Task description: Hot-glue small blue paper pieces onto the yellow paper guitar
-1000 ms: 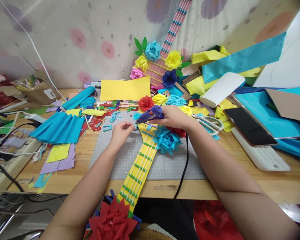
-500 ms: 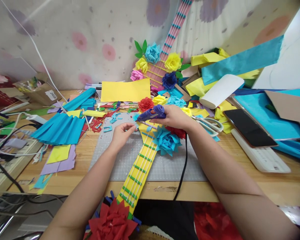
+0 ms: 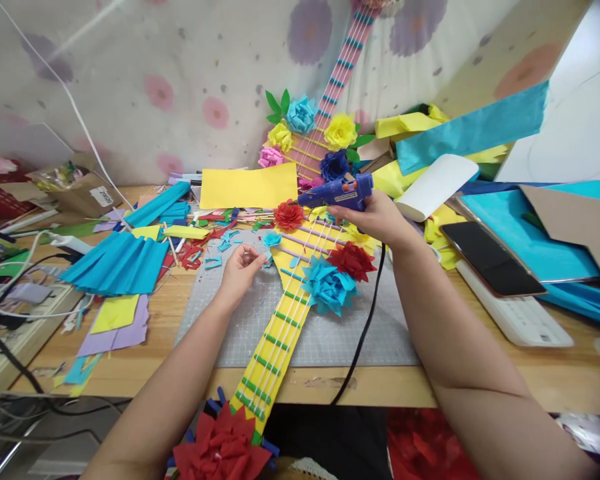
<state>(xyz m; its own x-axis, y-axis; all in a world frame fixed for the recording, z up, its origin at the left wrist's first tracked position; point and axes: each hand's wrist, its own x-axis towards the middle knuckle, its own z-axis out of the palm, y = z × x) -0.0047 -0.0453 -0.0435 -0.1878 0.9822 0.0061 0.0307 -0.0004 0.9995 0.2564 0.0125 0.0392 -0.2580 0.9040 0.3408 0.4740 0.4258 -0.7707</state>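
Note:
A yellow paper guitar with green frets lies on a grey cutting mat. Red, light blue and smaller red paper flowers sit on its body. My right hand grips a blue glue gun, lifted above the guitar's far end, nozzle pointing left; its black cord runs off the table's front edge. My left hand pinches a small blue paper piece at the guitar body's left edge, beside a small blue flower.
A pink paper guitar with flowers leans on the back wall. Yellow sheet, pleated blue paper and scraps lie left. Scissors partly hidden, a phone, white keyboard and blue and yellow paper rolls are right. Cables lie at far left.
My right hand has lifted the glue gun up and to the right, away from the guitar's left edge. The left hand stays pinching the small blue piece.

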